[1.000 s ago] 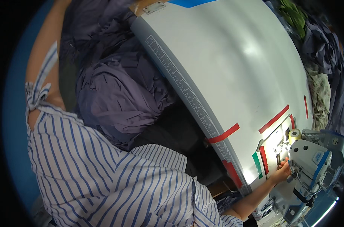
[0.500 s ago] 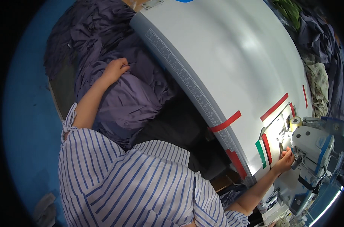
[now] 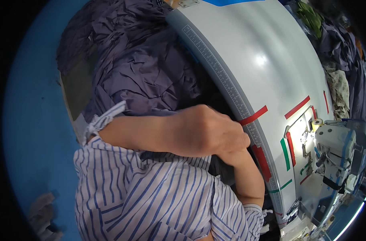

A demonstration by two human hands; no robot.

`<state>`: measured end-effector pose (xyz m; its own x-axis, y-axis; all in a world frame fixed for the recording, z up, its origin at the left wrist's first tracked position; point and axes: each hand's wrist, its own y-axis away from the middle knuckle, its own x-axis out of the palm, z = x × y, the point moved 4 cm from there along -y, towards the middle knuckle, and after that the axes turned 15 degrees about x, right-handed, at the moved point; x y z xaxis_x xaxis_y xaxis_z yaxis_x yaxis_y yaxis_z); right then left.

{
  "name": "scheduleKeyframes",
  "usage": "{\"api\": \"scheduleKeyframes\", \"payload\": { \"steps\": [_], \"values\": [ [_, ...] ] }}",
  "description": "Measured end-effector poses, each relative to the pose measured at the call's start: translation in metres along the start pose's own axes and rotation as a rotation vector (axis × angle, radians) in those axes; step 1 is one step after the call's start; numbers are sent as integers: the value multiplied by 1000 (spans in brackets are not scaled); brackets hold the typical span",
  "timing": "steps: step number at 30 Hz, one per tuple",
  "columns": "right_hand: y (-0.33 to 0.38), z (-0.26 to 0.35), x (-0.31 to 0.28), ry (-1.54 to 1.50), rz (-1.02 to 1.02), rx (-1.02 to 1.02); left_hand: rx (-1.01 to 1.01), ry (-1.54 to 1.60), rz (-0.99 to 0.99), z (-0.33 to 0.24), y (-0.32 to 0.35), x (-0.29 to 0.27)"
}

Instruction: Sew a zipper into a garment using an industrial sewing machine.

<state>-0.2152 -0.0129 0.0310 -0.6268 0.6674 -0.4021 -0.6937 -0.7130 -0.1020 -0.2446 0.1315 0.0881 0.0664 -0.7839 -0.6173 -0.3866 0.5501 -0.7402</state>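
change: left hand [image 3: 209, 130] had left the purple fabric pile [image 3: 142, 68] and swung right to the table edge; right hand no longer at the sewing machine [image 3: 337, 152]
left hand: fist-like, fingers curled, knuckles up, crossing over the right forearm [image 3: 245, 176]; what it held, if anything, couldn't be told
right hand: hidden under the left; grip unknown
fabric: lay far left of the left hand, apart from it, beside the grey table [image 3: 271, 60]
ruler strip [image 3: 223, 80]: ran along the table's near edge; left fingers just beside it
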Motion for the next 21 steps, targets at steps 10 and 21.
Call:
{"api": "scheduleKeyframes", "payload": {
  "steps": [10,21],
  "values": [
    [75,41,-185,-552,-998,-60,-731,-388,300,36,25,-105],
    [268,-40,-193,-485,-998,294,-628,-355,213,135,93,-255]
  ]
}}
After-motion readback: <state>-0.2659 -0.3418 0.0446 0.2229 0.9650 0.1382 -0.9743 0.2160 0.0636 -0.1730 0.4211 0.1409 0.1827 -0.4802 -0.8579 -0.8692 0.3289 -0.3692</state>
